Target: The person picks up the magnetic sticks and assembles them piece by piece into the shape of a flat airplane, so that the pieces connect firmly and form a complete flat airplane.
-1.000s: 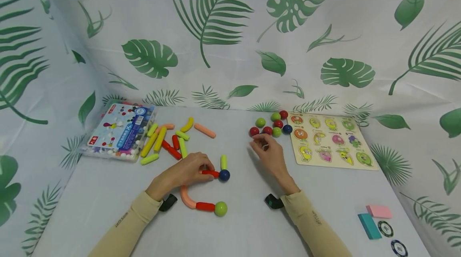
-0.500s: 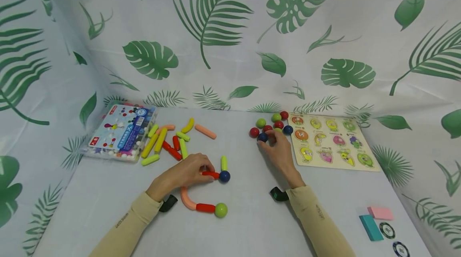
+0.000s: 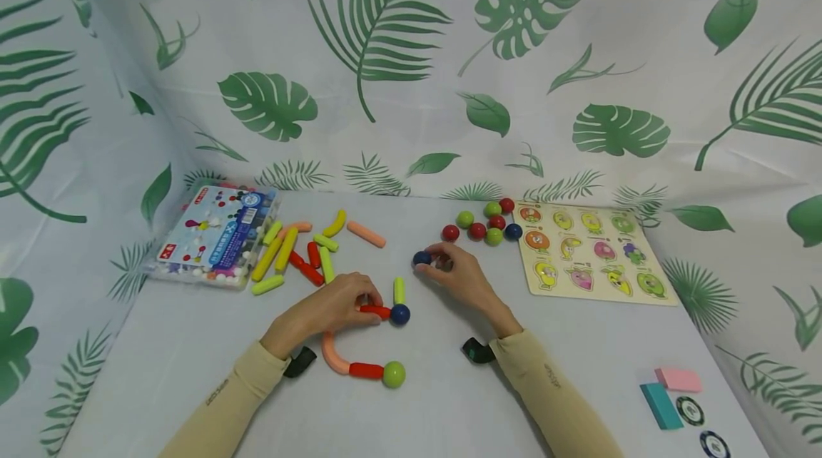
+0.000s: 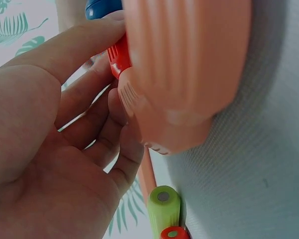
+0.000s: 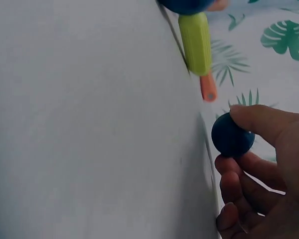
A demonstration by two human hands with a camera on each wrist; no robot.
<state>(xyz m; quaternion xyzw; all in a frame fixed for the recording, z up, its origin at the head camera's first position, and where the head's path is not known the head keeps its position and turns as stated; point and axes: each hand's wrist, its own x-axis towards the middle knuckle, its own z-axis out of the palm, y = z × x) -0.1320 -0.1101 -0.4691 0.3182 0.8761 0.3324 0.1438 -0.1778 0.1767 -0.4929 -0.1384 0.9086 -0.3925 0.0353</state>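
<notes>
My left hand (image 3: pixel 335 304) pinches a red magnetic rod (image 3: pixel 375 312) between thumb and fingers. A dark blue ball (image 3: pixel 399 314) sits at the rod's right end, and a light green rod (image 3: pixel 399 291) extends from that ball toward the back. My right hand (image 3: pixel 461 277) pinches a second dark blue ball (image 5: pixel 232 135), just right of and behind the green rod. Nearer the front, a curved orange rod (image 3: pixel 334 354) joins a red rod (image 3: pixel 366 369) that ends in a green ball (image 3: pixel 394 374). In the left wrist view the curved orange rod (image 4: pixel 184 59) partly hides the held red rod.
Loose coloured rods (image 3: pixel 287 247) lie at the left beside a clear plastic box (image 3: pixel 212 226). Red, green and blue balls (image 3: pixel 477 231) cluster near a fruit puzzle board (image 3: pixel 597 251). At front right are a pink block (image 3: pixel 678 379), a teal block (image 3: pixel 661 406) and two chips (image 3: pixel 690 411).
My right hand took hold of a dark blue ball at the cluster and carried it left toward the green rod. My left hand stays in place on the red rod.
</notes>
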